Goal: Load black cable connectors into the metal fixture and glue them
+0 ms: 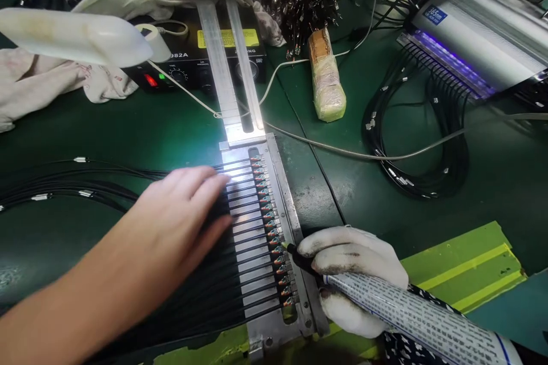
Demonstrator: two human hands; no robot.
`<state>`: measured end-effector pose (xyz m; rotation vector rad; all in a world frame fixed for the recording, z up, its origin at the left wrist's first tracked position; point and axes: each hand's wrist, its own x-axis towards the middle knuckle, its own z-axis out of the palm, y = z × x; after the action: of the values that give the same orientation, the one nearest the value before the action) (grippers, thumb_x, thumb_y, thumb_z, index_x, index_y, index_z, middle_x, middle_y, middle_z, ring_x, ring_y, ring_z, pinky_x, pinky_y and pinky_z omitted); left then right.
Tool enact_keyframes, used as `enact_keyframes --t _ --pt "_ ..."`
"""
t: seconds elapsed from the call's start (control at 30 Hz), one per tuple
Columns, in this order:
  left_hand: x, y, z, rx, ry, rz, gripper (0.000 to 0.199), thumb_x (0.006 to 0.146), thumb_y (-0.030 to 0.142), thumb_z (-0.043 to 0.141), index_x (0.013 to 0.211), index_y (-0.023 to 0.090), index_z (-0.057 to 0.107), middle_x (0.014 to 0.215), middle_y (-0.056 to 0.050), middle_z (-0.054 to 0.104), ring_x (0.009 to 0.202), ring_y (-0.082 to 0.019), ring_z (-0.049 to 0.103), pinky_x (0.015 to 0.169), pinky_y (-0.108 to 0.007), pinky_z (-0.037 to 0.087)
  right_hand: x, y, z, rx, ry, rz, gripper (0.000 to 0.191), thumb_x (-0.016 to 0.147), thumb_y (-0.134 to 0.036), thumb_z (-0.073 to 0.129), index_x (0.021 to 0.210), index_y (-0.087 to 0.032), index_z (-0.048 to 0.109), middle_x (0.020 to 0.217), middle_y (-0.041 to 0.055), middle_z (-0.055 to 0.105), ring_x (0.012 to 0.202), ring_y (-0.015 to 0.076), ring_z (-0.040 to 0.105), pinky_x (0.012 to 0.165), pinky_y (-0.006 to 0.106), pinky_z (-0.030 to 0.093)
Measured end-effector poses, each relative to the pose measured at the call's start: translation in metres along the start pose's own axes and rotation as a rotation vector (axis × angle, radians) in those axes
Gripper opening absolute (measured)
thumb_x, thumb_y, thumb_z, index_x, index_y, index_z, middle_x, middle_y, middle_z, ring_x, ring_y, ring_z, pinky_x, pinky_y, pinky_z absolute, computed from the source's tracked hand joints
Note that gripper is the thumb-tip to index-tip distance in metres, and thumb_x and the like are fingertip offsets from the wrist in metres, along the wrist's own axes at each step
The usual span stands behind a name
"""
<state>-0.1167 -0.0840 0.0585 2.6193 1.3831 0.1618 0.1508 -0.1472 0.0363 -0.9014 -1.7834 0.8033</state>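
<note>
A metal fixture [252, 256] holds a row of black cables side by side, their stripped ends with small orange and teal wires lying along its right part. Bare, my left hand [184, 205] rests over the cables at the fixture's left edge, fingers slightly bent and apart. My right hand [355, 274], in a white glove with dark smudges, is wrapped round a black dispensing pen [303, 262]. The pen's pale green tip meets the wire ends near the middle of the row. A printed white sleeve [411, 308] lies over the right wrist and forearm.
Behind the fixture stands a black control box [188, 71] with a cloth on it. A white lamp head [85, 37] reaches in from the left. A wrapped block [327, 80], coiled black cables [379, 154] and a silver 365nm lamp unit [479, 28] are at the right.
</note>
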Motion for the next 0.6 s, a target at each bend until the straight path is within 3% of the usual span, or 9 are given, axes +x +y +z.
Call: enact_keyframes --t 0.13,0.27,0.4,0.6 --pt "-0.052 0.028 0.006 0.141 -0.006 0.183 0.058 0.088 0.040 0.045 0.143 0.024 0.041 0.149 -0.003 0.043 0.127 -0.027 0.047 0.096 -0.039 0.045 -0.001 0.001 -0.001 -0.003 -0.024 0.011 0.019 0.070 -0.012 0.063 0.089 -0.016 0.064 0.091 0.0062 0.072 0.084 0.0193 0.071 0.073 0.028 0.062" --pt "-0.076 0.047 0.020 0.235 -0.002 0.345 0.064 0.084 0.035 0.045 0.146 0.019 0.038 0.148 0.000 0.044 0.132 -0.022 0.044 0.093 -0.033 0.045 0.001 0.001 -0.002 0.015 -0.029 0.012 0.020 0.070 -0.011 0.064 0.089 -0.016 0.064 0.093 0.0059 0.072 0.085 0.0186 0.071 0.076 0.028 0.061" --pt "-0.075 0.061 0.026 0.226 0.039 0.278 0.063 0.092 0.042 0.037 0.150 0.018 0.030 0.143 0.002 0.050 0.128 -0.018 0.049 0.091 -0.033 0.045 0.003 0.000 -0.003 -0.004 -0.051 0.014 0.018 0.071 -0.013 0.064 0.090 -0.015 0.064 0.092 0.0074 0.072 0.084 0.0194 0.071 0.074 0.028 0.061" --pt "-0.076 0.070 0.029 0.120 0.035 0.160 0.063 0.097 0.051 0.030 0.153 0.027 0.014 0.140 0.006 0.051 0.121 -0.018 0.054 0.098 -0.038 0.035 0.000 0.000 -0.004 -0.008 -0.056 0.028 0.019 0.073 -0.019 0.066 0.091 -0.017 0.064 0.093 0.0083 0.072 0.084 0.0207 0.071 0.074 0.030 0.061"
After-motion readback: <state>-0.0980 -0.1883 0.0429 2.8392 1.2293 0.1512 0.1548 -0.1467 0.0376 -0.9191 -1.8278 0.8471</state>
